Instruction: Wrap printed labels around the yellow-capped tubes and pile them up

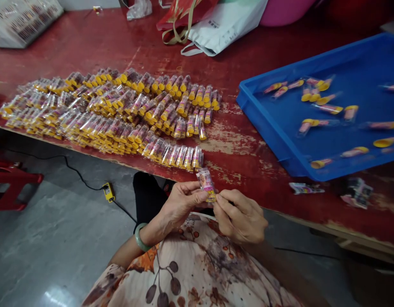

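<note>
Above my lap, at the table's front edge, my left hand [184, 198] pinches a small clear-wrapped packet [206, 183] with a pink printed label and a yellow end. The fingers of my right hand [240, 213] are closed at the packet's lower yellow end, pinching its corner. Just beyond my hands lie stacked rows of similar yellow-ended packets [114, 128], side by side along the table. What exactly is inside the wrapping is too small to tell.
A blue tray [267, 123] at the right holds several loose yellow-ended pieces. Flat wrappers [357, 192] lie before it on the red table [229, 140]. Bags [222, 25] and a pink basin [285, 10] stand behind; a white basket [24, 21] is far left.
</note>
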### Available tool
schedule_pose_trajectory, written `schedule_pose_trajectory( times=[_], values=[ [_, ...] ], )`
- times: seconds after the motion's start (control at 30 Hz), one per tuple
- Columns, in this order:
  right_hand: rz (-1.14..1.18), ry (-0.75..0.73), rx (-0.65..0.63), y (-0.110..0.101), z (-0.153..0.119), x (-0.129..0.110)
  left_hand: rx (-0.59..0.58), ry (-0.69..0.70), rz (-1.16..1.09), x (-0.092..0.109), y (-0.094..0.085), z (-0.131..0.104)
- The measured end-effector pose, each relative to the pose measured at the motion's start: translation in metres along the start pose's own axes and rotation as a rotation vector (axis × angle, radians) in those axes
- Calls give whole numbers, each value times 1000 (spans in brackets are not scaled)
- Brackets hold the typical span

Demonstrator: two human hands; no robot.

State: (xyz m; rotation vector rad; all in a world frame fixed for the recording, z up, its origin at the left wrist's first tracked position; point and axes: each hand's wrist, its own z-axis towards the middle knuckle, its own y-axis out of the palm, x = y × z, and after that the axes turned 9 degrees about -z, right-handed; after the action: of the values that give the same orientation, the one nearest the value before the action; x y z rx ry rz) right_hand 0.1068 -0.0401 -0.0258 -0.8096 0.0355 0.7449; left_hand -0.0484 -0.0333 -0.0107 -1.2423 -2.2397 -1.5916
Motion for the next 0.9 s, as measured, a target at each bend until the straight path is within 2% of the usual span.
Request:
schedule_pose_trajectory(
  times=[0.17, 0.27, 0.37, 0.47, 0.6, 0.67, 0.8, 0.9],
  values=[
    [-4, -24, 52, 0, 2, 2, 2, 9, 12, 0, -2, 2],
    [200, 53, -53, -4, 8, 8, 24, 51, 68, 2, -6, 4],
    [473, 291, -253, -5, 15, 16, 58, 81, 176, 4, -9, 4],
    [581, 541, -307, 4, 24, 17, 17, 111, 278, 4, -12, 3],
    [715, 711, -379, 26, 45, 8, -21, 209, 364, 11, -19, 2],
    [824, 807, -394, 40, 63, 2, 42, 268, 342, 19, -23, 1],
    [964, 1000, -359, 75, 104, -7, 288, 444, 207, 37, -36, -6],
    [893, 1007, -375, 101, 125, -10, 398, 482, 122, 40, -49, -14]
  ],
)
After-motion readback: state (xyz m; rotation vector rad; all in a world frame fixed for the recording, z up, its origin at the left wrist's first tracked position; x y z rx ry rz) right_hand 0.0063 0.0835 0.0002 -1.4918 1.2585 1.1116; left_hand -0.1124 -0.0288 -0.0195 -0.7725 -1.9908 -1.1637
